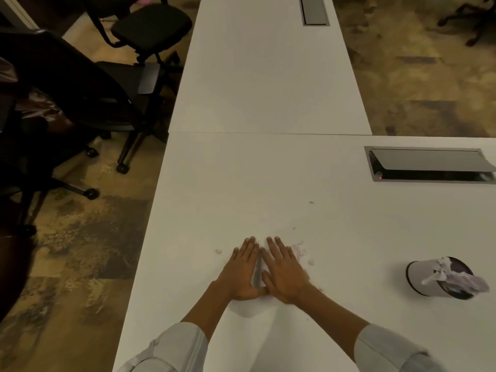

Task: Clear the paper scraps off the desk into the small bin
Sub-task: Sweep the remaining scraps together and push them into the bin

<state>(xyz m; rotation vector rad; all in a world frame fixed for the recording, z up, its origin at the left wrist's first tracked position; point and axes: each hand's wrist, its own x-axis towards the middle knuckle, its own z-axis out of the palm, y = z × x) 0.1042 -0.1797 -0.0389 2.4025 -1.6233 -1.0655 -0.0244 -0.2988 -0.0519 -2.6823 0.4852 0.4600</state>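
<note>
Paper scraps (300, 249) just beside right hand (285, 272) — both hands flat, left hand (241, 272) alongside.

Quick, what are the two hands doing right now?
Left hand: open, flat on the desk.
Right hand: open, flat on the desk, scraps beside it.

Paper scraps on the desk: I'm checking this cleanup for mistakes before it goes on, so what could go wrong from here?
1. The small bin lies tipped on its side with crumpled paper spilling from its mouth; more could fall out.
2. The left hand and right hand lie flat and side by side, so scraps beside them, such as the stray bit, may be missed.
</note>
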